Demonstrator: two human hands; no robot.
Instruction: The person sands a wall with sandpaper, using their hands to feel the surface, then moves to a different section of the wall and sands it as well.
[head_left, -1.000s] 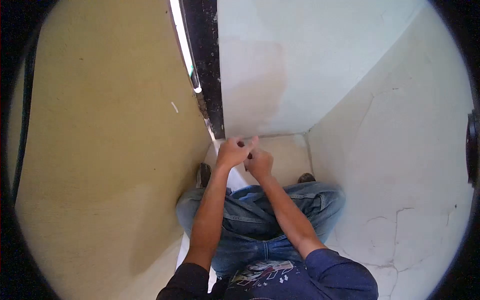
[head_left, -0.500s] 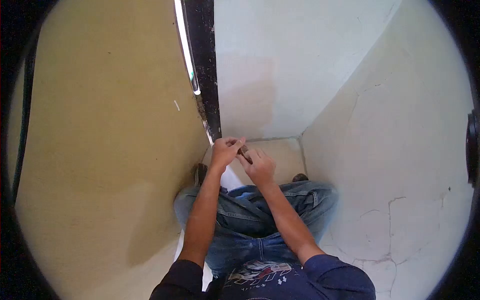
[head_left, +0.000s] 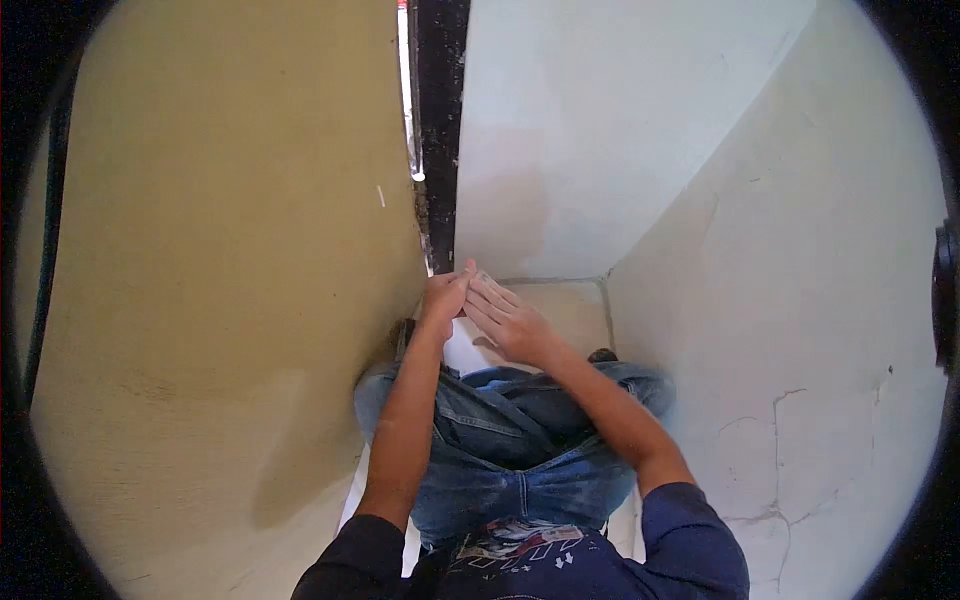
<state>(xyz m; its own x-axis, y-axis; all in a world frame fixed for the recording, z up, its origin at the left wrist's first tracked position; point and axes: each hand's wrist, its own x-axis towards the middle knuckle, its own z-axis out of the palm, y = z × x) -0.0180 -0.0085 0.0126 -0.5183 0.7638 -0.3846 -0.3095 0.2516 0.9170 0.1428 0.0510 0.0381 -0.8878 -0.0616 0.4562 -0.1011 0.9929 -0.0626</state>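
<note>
In the head view my two hands meet above the floor, in front of my crossed legs. My left hand (head_left: 445, 298) is closed, its fingers curled inward and thumb pointing up. Against its fingers lies my right hand (head_left: 508, 322), with its fingers stretched out flat and side by side. A small brown thing was between the hands earlier; now the fingers hide what the left hand holds, and I cannot tell its kind. Below the hands a white surface (head_left: 462, 352) shows in front of my jeans (head_left: 480, 420).
A yellowish wall or panel (head_left: 220, 250) rises close on my left. Ahead are a dark upright frame (head_left: 440, 130) with a bright gap beside it and a pale wall (head_left: 560, 150). A cracked wall (head_left: 780, 350) stands on my right. Tiled floor (head_left: 570, 305) lies between them.
My right hand has gone from a pinching grip to flat, extended fingers against my left hand. The small brown thing between them has gone out of sight. The view has shifted slightly.
</note>
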